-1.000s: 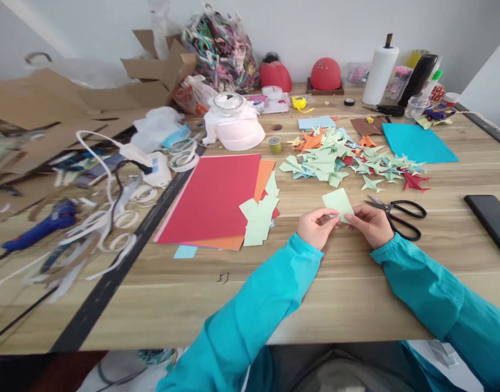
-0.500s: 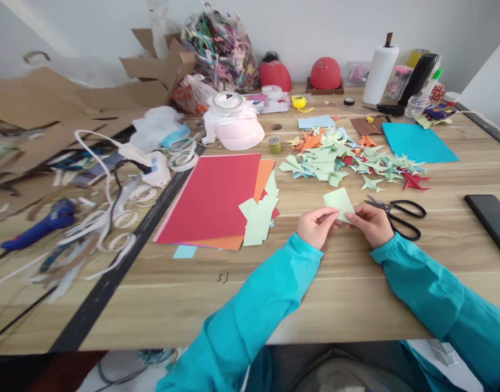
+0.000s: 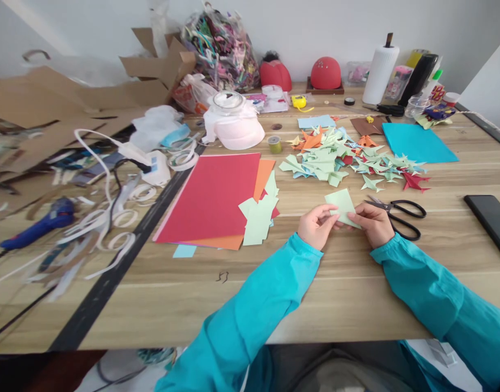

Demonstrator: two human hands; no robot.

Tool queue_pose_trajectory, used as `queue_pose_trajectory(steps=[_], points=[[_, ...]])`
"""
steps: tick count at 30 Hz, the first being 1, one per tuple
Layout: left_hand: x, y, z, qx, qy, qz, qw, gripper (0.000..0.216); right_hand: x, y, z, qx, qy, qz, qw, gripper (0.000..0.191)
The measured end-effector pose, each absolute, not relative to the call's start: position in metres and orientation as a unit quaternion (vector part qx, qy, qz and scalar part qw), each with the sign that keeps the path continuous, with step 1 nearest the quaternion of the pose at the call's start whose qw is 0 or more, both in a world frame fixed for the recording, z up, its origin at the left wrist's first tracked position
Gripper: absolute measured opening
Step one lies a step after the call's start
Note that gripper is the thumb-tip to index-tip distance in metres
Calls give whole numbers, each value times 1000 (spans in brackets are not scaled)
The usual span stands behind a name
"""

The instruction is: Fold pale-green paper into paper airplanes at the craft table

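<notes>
A small pale green sheet of paper (image 3: pixel 341 203) is held between both hands, above the wooden table. My left hand (image 3: pixel 317 225) pinches its near left edge between thumb and fingers. At the near right corner, my right hand (image 3: pixel 374 224) grips it the same way. Black-handled scissors (image 3: pixel 405 218) lie just right of my right hand, their blades partly behind it. Beyond the paper is a heap of folded paper shapes (image 3: pixel 325 158), mostly pale green with some orange, red and blue. Cut pale green pieces (image 3: pixel 259 219) rest left of my left hand.
Large red sheets (image 3: pixel 217 196) over orange ones lie left of centre. A phone (image 3: pixel 491 224) is at the right edge. Bright blue paper (image 3: pixel 419 142) lies behind the heap. A blue glue gun (image 3: pixel 41 224), cords and paper strips clutter the left side.
The pale green paper has shifted very slightly to the right and turned a little in my fingers. Both hands keep their grip, and the things on the table have stayed put.
</notes>
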State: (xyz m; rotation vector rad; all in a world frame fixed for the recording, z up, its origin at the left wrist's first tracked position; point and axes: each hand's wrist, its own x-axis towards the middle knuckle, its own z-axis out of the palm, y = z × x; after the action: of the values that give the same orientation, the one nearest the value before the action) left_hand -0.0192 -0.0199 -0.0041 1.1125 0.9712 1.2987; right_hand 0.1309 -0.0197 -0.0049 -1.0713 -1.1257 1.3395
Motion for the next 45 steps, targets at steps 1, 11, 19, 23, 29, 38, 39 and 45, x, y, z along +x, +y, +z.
queue_pose_trajectory(steps=[1,11,19,23,29,38,39,45], points=[[-19,-20,-2,460,408,548,567,35,131,-19,-6,-445,-468,557,522,16],[-18,-23,6,458,398,450,655,38,132,-20,-5,-443,-471,551,528,18],[-20,-23,2,471,399,448,647,38,132,-20,-4,-428,-476,556,529,15],[-21,-23,3,481,397,438,648,38,132,-20,-3,-430,-481,554,526,17],[-22,-23,5,481,403,426,652,39,132,-20,-4,-428,-489,550,524,17],[-24,-24,11,408,387,422,711,46,131,-20,-1,-449,-470,552,522,19],[-24,-24,11,405,383,425,713,47,131,-20,-1,-449,-468,553,524,19],[-22,-24,7,428,395,421,696,41,131,-20,-2,-442,-473,553,525,17]])
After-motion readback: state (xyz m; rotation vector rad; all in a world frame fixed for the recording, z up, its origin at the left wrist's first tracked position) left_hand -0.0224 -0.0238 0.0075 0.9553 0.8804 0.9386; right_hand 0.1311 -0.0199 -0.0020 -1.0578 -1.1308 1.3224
